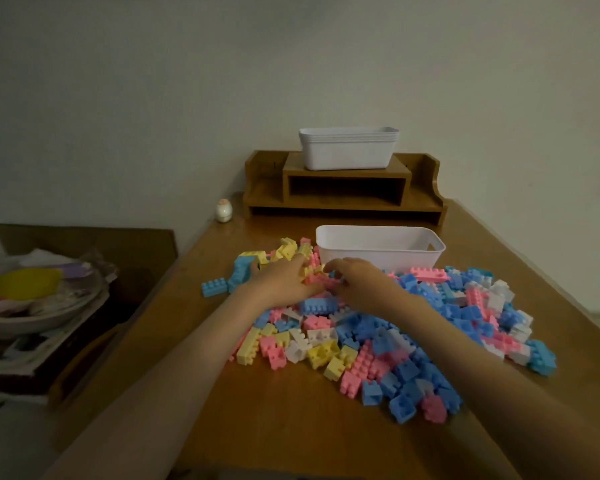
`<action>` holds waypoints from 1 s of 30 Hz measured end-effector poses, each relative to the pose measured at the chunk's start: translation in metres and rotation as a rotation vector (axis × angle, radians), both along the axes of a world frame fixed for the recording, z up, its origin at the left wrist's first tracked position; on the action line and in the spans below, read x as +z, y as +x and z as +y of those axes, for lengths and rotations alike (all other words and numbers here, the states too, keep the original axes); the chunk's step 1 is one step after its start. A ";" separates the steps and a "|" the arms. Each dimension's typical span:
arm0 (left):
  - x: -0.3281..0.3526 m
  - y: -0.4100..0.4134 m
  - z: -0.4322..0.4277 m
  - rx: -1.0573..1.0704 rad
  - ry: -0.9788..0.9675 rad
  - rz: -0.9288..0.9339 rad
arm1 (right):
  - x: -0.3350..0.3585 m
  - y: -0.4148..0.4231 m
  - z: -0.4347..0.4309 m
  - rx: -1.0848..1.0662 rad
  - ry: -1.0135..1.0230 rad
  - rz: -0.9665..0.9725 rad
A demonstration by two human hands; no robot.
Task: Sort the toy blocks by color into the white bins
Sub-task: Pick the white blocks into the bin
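Wooden desk [291,427] at frame centre bears the mixed toy blocks [378,341], where the left hand [281,280] lies spread and the right hand [361,284] curls, its hold unclear, just below the white bin [395,256]; hasty raking could sweep wrong colours in.

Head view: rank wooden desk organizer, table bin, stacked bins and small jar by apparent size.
1. wooden desk organizer
2. white bin on the table
3. stacked white bins: look smaller, but sit farther away, so 2 versus 3 is unsure
4. small white jar
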State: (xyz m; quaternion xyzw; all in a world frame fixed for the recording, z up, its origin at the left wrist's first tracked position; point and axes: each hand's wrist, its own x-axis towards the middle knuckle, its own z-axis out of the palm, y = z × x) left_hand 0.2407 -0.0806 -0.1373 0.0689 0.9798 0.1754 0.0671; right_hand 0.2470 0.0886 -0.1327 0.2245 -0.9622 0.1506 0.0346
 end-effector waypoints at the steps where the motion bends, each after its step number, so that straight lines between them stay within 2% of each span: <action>1: 0.000 0.003 -0.001 0.014 0.020 0.033 | -0.004 0.001 -0.004 0.028 0.030 0.002; 6: 0.000 0.017 -0.002 0.080 0.053 0.189 | -0.002 0.010 -0.007 0.065 0.007 -0.006; 9: -0.001 0.021 -0.007 0.096 0.069 0.213 | 0.000 0.018 -0.005 0.132 0.035 -0.078; 11: -0.002 0.023 -0.011 0.074 0.170 0.240 | -0.004 0.021 -0.005 0.135 0.137 -0.080; 14: -0.003 0.026 -0.016 0.058 0.276 0.369 | -0.008 0.019 -0.005 0.083 0.072 -0.022; 19: -0.003 0.034 -0.017 -0.031 0.133 0.398 | -0.011 0.016 -0.006 -0.029 -0.143 -0.020; 22: 0.004 0.038 -0.020 -0.161 0.126 0.318 | -0.011 0.012 -0.003 -0.069 -0.249 -0.076; 25: 0.004 0.039 -0.027 -0.292 -0.046 0.196 | -0.009 0.009 0.003 -0.098 -0.309 -0.046; 28: -0.001 0.039 -0.031 -0.334 -0.150 0.191 | -0.001 0.015 0.010 0.055 -0.262 -0.013; 30: -0.001 0.038 -0.031 -0.337 -0.191 0.221 | 0.004 0.021 0.014 0.176 -0.173 -0.095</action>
